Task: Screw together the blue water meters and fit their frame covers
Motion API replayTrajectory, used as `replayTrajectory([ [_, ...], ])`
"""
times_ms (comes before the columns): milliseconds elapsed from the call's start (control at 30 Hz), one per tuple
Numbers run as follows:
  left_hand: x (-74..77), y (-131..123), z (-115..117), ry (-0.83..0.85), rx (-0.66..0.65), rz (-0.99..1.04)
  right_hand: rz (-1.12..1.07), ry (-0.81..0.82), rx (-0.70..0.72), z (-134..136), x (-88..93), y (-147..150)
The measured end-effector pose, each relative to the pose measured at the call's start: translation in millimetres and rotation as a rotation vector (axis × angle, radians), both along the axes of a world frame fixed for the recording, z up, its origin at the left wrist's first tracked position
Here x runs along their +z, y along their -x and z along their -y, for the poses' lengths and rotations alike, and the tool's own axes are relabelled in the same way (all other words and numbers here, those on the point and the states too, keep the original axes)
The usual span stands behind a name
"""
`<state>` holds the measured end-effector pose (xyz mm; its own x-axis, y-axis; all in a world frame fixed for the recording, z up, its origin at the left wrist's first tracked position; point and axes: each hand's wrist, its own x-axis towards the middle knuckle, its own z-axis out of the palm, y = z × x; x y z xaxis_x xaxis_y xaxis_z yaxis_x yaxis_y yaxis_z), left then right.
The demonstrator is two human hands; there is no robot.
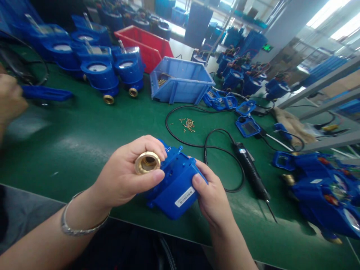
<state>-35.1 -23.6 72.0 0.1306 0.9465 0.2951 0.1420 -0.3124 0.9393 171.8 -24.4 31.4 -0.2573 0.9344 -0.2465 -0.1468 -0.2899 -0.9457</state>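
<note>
Between both hands I hold a blue water meter (pixel 171 197), tilted above the near edge of the bench, with a white barcode label on the side facing me. My left hand (pixel 128 170) is wrapped round its brass pipe end, whose round opening points toward me. At the other end, my right hand (pixel 209 191) grips the blue housing, thumb on the near face and fingers behind. The meter's far side is hidden. Right of my right hand lies a black electric screwdriver (pixel 251 170) with its cable looped on the green mat.
Loose small screws (pixel 189 125) lie beyond the meter. Behind them stand a light-blue bin (pixel 182 80) and a red bin (pixel 143 43). Assembled meters (pixel 98 71) stand back left; partly assembled ones (pixel 323 191) lie right. At left, another person's hand (pixel 9 97) is near a blue part.
</note>
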Motion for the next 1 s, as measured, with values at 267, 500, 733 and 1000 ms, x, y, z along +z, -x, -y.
replayTrajectory([
  [267,3.0,-7.3,-0.3,0.029,-0.064,-0.088,-0.005,0.029,-0.024,-5.4,5.6,3.5],
  [500,8.1,-19.4,-9.7,0.058,-0.085,-0.179,-0.027,0.091,-0.053,-13.3,11.0,5.9],
  [733,15.6,-33.5,-17.4,-0.002,-0.124,-0.266,-0.057,0.035,-0.045,-15.0,5.6,-1.1],
  [1000,-6.1,-49.9,-6.4,0.214,-0.485,0.343,0.007,0.146,-0.020,-25.6,2.6,-34.6],
])
